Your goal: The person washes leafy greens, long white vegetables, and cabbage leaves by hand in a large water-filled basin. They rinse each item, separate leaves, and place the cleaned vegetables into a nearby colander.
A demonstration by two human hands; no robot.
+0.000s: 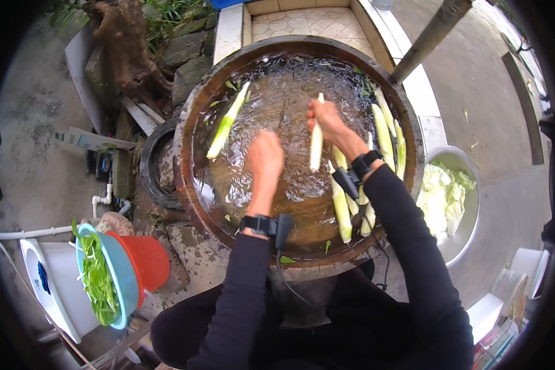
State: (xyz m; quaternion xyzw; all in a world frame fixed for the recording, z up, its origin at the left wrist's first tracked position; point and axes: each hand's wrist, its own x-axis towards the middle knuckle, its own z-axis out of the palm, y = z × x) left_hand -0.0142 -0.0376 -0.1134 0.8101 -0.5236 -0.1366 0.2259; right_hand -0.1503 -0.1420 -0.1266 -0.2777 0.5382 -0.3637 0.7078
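A round basin (414,125) with a brown inner wall and a thick rim holds rippling water. Gripped in my right hand (327,121) is a peeled, pale green-white vegetable stalk (316,150), held slanted over the water. My left hand (265,150) hovers above the middle of the basin, fingers curled; its palm side is hidden, so any contents cannot be seen. Left of it floats one stalk (228,122), greener towards its lower half. Several more stalks (383,134) float along the right side, and others (340,208) lie beneath my right forearm, which partly covers them.
A metal bowl (474,222) with pale leafy vegetables (439,196) stands right of the basin. At lower left, a blue colander (128,282) of green leaves (97,277) sits by a red bucket (152,263). A pole (425,41) slants at the upper right; a stump (125,46) stands upper left.
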